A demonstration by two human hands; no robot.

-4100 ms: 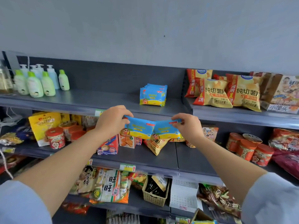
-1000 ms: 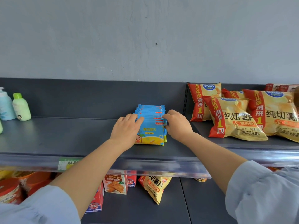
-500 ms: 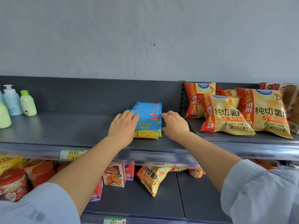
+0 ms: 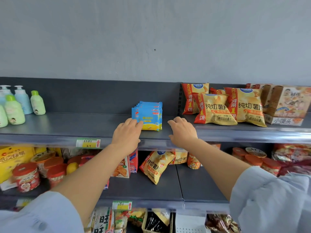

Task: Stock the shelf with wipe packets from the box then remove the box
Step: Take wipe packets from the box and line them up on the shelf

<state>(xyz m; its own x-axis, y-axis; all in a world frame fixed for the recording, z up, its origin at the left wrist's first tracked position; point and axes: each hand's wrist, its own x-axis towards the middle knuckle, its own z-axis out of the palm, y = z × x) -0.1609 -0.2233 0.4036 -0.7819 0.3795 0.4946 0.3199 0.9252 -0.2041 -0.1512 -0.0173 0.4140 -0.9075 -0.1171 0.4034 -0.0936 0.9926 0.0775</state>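
A small row of blue and yellow plastic wipe packets [image 4: 148,115] is stood upright, packed close together, in the middle of the dark grey metal top shelf [image 4: 75,125]. The writing on them is too small to be read.

The left hand [image 4: 127,133] is held flat, and its straight fingers are laid against the front packet's lower left corner. Nothing is gripped. The right hand [image 4: 182,130] is kept just beside the packets, apart from them, with its fingers loosely bent around nothing.

To the right, yellow and red chip bags [image 4: 213,108] marked "纯切薯片" and a big "1" are stood. Past them a brown cardboard carton [image 4: 286,105] marked "小馒头" is seen. A yellow price tag [image 4: 88,143] with "29" and a red arrow is stuck on the shelf edge. Pale green and blue bottles [image 4: 15,108] are kept far left.
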